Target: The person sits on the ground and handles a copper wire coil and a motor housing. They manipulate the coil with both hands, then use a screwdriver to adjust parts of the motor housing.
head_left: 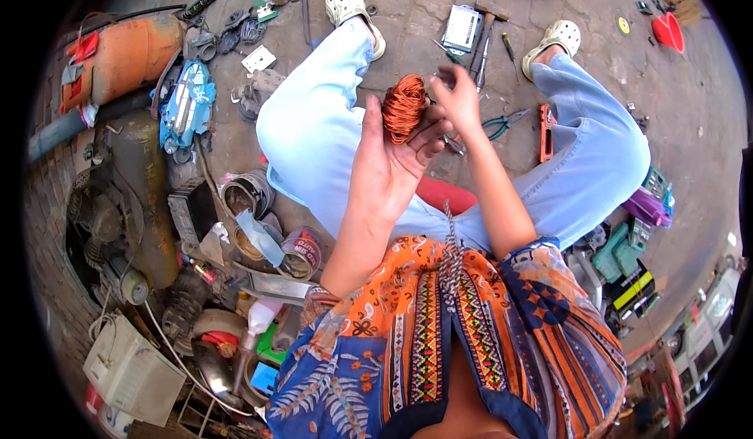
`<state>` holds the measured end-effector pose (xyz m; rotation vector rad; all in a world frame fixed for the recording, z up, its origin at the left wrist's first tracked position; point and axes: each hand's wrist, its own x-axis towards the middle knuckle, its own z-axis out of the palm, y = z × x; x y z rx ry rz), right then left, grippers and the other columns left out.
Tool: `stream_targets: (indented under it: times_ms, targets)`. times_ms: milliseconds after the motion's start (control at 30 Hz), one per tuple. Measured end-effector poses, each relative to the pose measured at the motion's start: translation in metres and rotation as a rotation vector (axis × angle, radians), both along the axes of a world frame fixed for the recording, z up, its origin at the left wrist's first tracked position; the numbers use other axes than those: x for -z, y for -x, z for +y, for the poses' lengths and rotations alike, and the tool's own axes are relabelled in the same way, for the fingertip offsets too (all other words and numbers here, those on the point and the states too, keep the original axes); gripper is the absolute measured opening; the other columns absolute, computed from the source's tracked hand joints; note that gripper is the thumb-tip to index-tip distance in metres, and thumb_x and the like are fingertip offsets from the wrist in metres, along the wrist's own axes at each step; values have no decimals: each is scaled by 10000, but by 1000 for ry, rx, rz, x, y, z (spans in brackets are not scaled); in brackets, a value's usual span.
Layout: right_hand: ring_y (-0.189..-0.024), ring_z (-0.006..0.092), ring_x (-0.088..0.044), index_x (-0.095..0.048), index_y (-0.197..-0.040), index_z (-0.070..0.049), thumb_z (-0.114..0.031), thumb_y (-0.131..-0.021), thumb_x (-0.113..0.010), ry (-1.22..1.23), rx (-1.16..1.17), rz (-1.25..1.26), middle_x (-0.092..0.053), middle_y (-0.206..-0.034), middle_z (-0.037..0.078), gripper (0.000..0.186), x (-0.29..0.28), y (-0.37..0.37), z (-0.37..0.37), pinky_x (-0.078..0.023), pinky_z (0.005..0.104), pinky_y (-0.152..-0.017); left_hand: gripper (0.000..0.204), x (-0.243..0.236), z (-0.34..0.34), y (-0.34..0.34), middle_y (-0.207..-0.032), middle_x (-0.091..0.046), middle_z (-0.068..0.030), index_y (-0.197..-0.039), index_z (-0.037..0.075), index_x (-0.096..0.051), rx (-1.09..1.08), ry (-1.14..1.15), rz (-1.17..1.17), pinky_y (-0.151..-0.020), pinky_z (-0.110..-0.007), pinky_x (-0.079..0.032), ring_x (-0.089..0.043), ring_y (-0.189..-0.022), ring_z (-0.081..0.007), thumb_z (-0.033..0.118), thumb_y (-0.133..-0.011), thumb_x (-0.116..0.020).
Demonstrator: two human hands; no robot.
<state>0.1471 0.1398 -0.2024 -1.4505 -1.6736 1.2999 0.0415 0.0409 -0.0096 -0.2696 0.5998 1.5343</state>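
Note:
My left hand [390,164] is raised palm up in front of me and holds a coil of copper wire [403,107] at its fingertips. My right hand [457,98] is just to the right of the coil, fingers pinched close together near the coil's edge; whether a wire strand runs between them is too fine to see. Both hands hover above my lap, between my knees in light blue jeans [314,125]. A red object [447,194] lies under my forearms.
On the paved ground ahead lie a hammer [485,27], teal-handled pliers [500,125], a screwdriver [508,47] and a small white box [460,28]. Left stand an orange cylinder [129,54], a motor [118,211], tins [302,252] and scrap. A red bowl [669,31] sits far right.

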Motion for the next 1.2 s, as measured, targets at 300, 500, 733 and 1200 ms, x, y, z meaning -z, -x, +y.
stream_targets:
  times_ms: [300, 500, 733, 1200]
  targets:
    - [-853, 175, -564, -678, -867, -41, -44, -709, -733, -275, -262, 391, -610, -855, 46, 167, -219, -9, -25, -450, 289, -760, 567, -30, -20, -5, -1107, -615, -169, -1205, -36, -496, -135, 17, 286, -891, -378, -514, -622, -1023, -261, 473, -985, -373]
    - [-817, 189, -535, -696, -813, -61, -51, -673, -752, -394, -257, 275, -600, -811, 31, 152, -227, -9, -36, -432, 304, -722, 540, -45, -27, -15, -1123, -593, -147, -1203, -38, -485, -149, 10, 296, -929, -383, -497, -603, -1042, -234, 447, -995, -371]
    - [-788, 202, -502, -677, -785, -75, -81, -653, -756, -491, -344, 245, -567, -778, 35, 155, -228, -6, -40, -416, 309, -682, 533, -48, -35, -13, -1123, -587, -135, -1197, -40, -482, -170, 13, 309, -928, -372, -491, -600, -1030, -217, 443, -997, -376]
    - [-786, 216, -502, -629, -824, -46, -55, -684, -723, -496, -376, 313, -550, -827, 65, 170, -225, -9, -44, -428, 311, -676, 502, -44, -38, -17, -1122, -595, -117, -1186, -16, -500, -146, -2, 274, -919, -368, -498, -600, -1032, -201, 436, -989, -404]
